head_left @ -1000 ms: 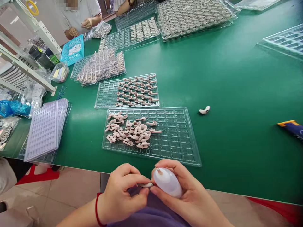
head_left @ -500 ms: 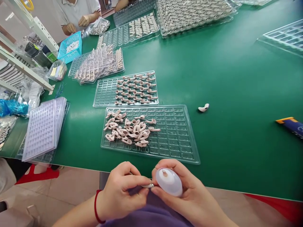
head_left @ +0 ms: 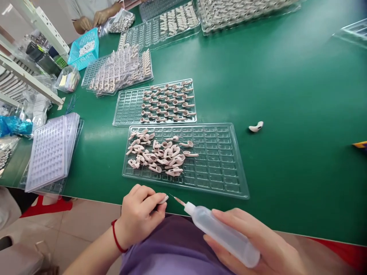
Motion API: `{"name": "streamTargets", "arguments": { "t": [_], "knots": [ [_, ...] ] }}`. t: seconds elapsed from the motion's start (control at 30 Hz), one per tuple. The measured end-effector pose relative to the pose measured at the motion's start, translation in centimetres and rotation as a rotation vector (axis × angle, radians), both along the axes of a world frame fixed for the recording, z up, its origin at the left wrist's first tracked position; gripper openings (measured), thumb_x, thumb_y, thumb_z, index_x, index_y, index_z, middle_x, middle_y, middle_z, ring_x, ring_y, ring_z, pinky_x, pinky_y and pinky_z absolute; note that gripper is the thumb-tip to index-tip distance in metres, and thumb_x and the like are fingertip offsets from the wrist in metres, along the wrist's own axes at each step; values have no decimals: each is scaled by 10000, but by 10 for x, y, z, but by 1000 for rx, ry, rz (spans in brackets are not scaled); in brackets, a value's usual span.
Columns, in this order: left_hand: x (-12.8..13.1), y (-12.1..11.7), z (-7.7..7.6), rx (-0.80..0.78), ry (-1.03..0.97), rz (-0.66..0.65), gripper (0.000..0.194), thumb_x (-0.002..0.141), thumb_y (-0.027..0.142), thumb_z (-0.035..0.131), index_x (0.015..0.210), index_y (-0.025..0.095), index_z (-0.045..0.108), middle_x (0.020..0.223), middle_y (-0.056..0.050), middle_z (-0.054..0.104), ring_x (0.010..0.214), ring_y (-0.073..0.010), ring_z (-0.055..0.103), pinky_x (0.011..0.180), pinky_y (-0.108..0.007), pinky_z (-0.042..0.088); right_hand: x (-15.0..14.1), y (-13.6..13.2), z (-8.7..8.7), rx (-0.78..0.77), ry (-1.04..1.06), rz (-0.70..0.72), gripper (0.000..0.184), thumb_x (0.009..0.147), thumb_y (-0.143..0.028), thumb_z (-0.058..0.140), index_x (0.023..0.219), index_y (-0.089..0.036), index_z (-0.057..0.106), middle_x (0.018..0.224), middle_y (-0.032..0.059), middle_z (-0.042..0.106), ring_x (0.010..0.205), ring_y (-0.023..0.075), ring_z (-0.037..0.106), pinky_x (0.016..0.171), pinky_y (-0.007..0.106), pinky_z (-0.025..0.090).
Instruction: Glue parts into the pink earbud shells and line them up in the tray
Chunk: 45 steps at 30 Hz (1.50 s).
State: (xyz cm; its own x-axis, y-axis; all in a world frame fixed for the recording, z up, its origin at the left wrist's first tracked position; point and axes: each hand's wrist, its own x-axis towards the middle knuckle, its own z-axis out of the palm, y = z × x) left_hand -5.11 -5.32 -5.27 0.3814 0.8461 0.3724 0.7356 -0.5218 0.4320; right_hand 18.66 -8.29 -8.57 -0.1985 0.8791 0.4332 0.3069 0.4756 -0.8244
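The left hand [head_left: 142,214] is pinched together, thumb against fingers, on a small white piece [head_left: 164,199], just on the person's side of the clear tray [head_left: 218,168], near that tray's near edge. Only the end of the piece shows, pointing rightward along the tray's near edge; the rest is hidden in the grip. The right hand [head_left: 266,244], off the tray's near right corner, has thumb and fingers wrapped around a translucent bottle [head_left: 220,231]. The bottle's long axis slants, its base away from the tray and toward the person, its thin needle tip [head_left: 180,201] aimed left and up toward the tray's near edge. Tip and piece look just apart, facing each other, though depth is hard to judge. Of the 2 hands, the left is nearer the tip. 1 similar piece [head_left: 256,126] lies on the green table [head_left: 295,160], right of the tray.
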Motion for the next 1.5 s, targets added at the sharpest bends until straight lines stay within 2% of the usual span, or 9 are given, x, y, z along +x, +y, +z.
{"name": "streamTargets", "arguments": {
  "t": [0.23,0.57,0.83,1.13,1.37,1.5],
  "knots": [
    [0,0,0,-2,2,3,142,854,110,631,973,176,671,747,-31,644,647,-139,549,598,-256,470,2,1,-1,22,26,35,523,818,-79,637,1318,-208,550,705,-3,628,526,122,555,466,229,488],
    [2,0,1,2,9,-2,137,851,105,630,964,172,667,744,-30,642,641,-140,556,590,-261,473,0,6,11,-15,-9,69,525,824,-62,628,1317,-216,534,725,3,653,564,129,574,502,232,505],
    [2,-1,1,-10,2,-4,155,845,93,631,974,171,663,742,-32,641,645,-146,555,587,-263,474,3,1,3,12,8,66,544,823,-57,623,1339,-200,529,725,8,643,561,128,562,494,234,496],
    [1,-1,-1,-16,-3,3,169,833,90,643,980,168,668,750,-37,648,652,-147,566,591,-265,482,1,3,3,4,1,76,557,843,-61,603,1369,-218,507,735,20,657,572,133,575,504,238,507],
    [2,-1,1,-18,2,14,155,849,109,617,969,185,678,748,-29,653,644,-138,570,588,-256,489,3,4,10,-2,-32,78,563,839,-63,607,1362,-242,503,714,5,651,549,134,574,490,236,509],
    [3,0,5,-40,-22,22,147,856,120,611,959,183,694,741,-32,658,638,-139,578,587,-260,500,9,-4,0,-42,6,22,455,851,-138,628,1291,-225,550,787,35,679,577,147,619,487,232,531]
  ]
}}
